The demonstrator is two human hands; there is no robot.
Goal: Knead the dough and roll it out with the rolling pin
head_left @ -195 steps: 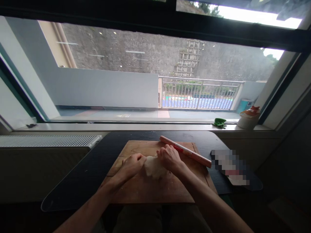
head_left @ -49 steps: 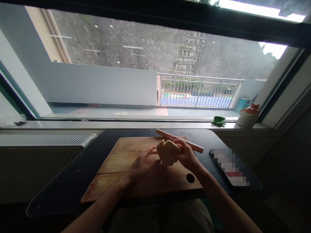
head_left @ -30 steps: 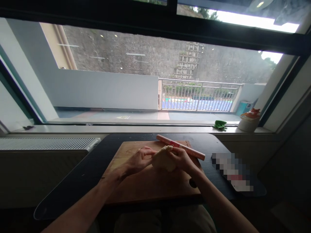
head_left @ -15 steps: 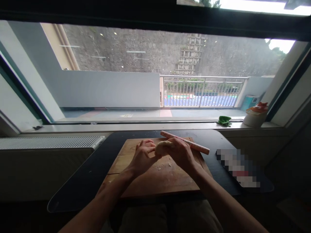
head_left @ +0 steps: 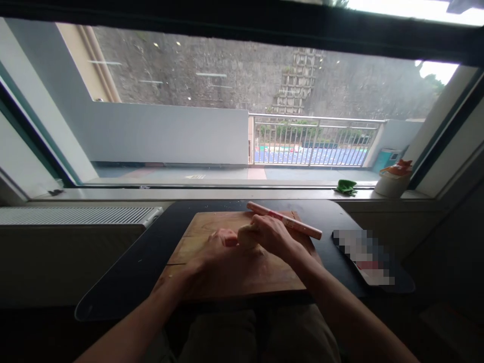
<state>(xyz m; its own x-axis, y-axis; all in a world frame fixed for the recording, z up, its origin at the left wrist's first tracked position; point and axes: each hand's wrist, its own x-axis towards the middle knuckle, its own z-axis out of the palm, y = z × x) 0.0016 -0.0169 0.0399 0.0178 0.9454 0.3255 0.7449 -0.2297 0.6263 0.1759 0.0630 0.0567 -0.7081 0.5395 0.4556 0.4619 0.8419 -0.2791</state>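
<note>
A lump of pale dough (head_left: 246,236) is above the middle of the wooden cutting board (head_left: 212,220). My right hand (head_left: 271,231) is closed around its right side, fingers wrapped over the top. My left hand (head_left: 217,243) is beside the dough on the left, lower down, with its fingers curled. Blur and shadow hide whether that hand has anything in it. Behind my right hand lies a rolling pin (head_left: 302,227), slanting across the board's far right corner.
The board rests on a dark table (head_left: 128,275) under a window. A pixelated flat item (head_left: 365,259) lies at the table's right. On the sill are a green leafy-looking thing (head_left: 346,187) and a white container (head_left: 393,182). A radiator (head_left: 79,217) stands at left.
My left hand has come down and slightly left, its fingers more curled. The dough has tilted downward in my right hand. The view has shifted slightly.
</note>
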